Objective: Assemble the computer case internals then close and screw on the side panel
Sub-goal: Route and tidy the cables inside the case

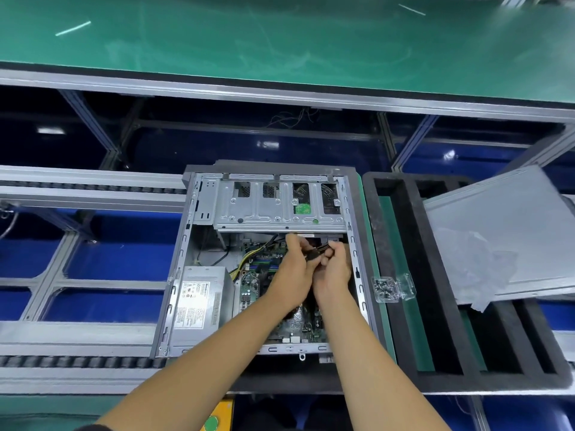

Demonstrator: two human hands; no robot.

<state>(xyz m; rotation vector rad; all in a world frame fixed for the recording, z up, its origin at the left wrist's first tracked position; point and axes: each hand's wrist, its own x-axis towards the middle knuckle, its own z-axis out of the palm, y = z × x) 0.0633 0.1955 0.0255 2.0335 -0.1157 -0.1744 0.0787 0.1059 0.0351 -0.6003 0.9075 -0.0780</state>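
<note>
Cabling is in hand: a black connector (315, 254) is pinched by left hand (292, 275) and right hand (334, 270), grips curled, inside the open case (186, 244). Seating under the drive cage (258, 203) is judged next; side panel (504, 225) lies apart.

One open computer case (199, 213) holds one power supply (199, 301). Right of the case lie one foam tray (401, 306), one side panel (510, 225) and one screw box (392, 288). Two hands (294, 275) (334, 270) work inside it.

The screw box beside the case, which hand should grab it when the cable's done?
Probably the right hand: the clear screw box sits on the black foam tray just right of the open case; the left hand would have to cross over.
</note>
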